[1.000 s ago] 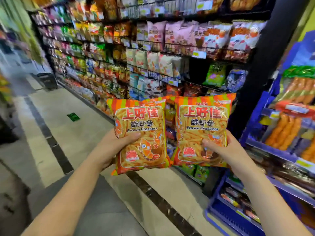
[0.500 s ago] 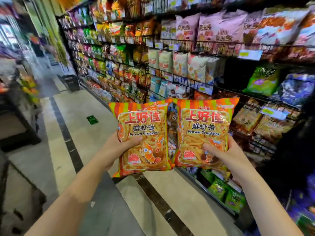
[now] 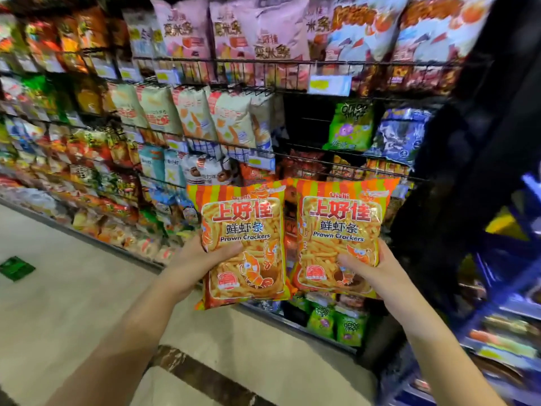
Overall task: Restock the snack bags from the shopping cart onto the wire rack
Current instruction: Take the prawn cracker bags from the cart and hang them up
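Orange-and-green striped foil, two packs of it, held up before the black wire rack (image 3: pixel 292 64)! The left hand (image 3: pixel 196 263) has the left prawn cracker bag (image 3: pixel 243 230), thumb laid across the printed front, grip clamped on its lower left edge. The right hand (image 3: pixel 380 272) mirrors it on the right prawn cracker bag (image 3: pixel 339 218), thumb pressing the front, grip clamped low on the right side. Both bags are upright, side by side in the air, inner edges meeting; neither sits on a tier.

Behind them, the top tier carries puffy pink snack bags (image 3: pixel 263 30), with a yellow price tag (image 3: pixel 329 83) on the wire front rail. One tier down stand cream-coloured bags (image 3: pixel 205 115), then a dark gap (image 3: pixel 304 124), then a green onion-ring bag (image 3: pixel 349 124) and a blue bag (image 3: pixel 401 139). A wire rail crosses the front of each tier. Reddish packets are half hidden behind the held pair. Small green packets (image 3: pixel 336 320) sit on the bottom shelf under the right bag. A black pillar (image 3: pixel 483 142) bounds the rack on the right, blue shelving (image 3: pixel 512 303) beyond it. Pale tiled floor (image 3: pixel 73 303) lies below, with a green floor sticker (image 3: pixel 16 268).
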### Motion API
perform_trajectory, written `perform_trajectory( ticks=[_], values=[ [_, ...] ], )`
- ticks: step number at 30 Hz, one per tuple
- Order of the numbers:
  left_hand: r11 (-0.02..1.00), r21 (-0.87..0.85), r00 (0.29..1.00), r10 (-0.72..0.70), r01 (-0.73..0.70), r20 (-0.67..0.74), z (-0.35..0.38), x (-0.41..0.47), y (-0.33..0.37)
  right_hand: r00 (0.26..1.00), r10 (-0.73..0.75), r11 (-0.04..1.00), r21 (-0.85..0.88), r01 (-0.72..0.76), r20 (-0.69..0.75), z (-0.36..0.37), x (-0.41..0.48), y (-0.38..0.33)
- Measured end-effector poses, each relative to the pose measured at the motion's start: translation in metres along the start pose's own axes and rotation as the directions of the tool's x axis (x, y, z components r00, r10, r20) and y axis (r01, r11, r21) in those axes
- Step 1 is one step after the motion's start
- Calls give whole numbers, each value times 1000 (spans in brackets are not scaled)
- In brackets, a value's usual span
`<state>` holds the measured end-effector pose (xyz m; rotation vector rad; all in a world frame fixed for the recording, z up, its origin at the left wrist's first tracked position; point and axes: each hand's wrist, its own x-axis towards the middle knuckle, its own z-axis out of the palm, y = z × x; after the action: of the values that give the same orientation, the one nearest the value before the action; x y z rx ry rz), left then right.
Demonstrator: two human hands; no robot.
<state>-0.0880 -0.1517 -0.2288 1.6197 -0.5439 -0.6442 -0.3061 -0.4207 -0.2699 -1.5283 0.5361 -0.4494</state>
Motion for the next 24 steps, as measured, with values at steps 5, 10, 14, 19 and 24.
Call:
perform_trajectory(
  ticks=[5, 10, 14, 19, 24],
  values=[
    [1000, 13, 981, -17, 15, 193, 17, 99, -12, 974, 50, 998, -13, -54, -221, -23, 27, 20],
    [998, 67, 930, -27, 2, 366, 21, 182, -22, 918, 103, 992, -26, -122, -382, -19, 56, 34],
    [998, 63, 907, -52, 29, 419, 26, 231, -30, 882, 155, 983, -17, -181, -445, -19, 77, 44],
    [991, 106, 885, -117, 77, 451, 41, 271, -54, 858, 205, 972, -4, -235, -471, -31, 99, 63],
    [984, 170, 872, -134, 59, 471, 61, 303, -91, 868, 221, 968, -8, -251, -445, -55, 119, 105]
  ],
)
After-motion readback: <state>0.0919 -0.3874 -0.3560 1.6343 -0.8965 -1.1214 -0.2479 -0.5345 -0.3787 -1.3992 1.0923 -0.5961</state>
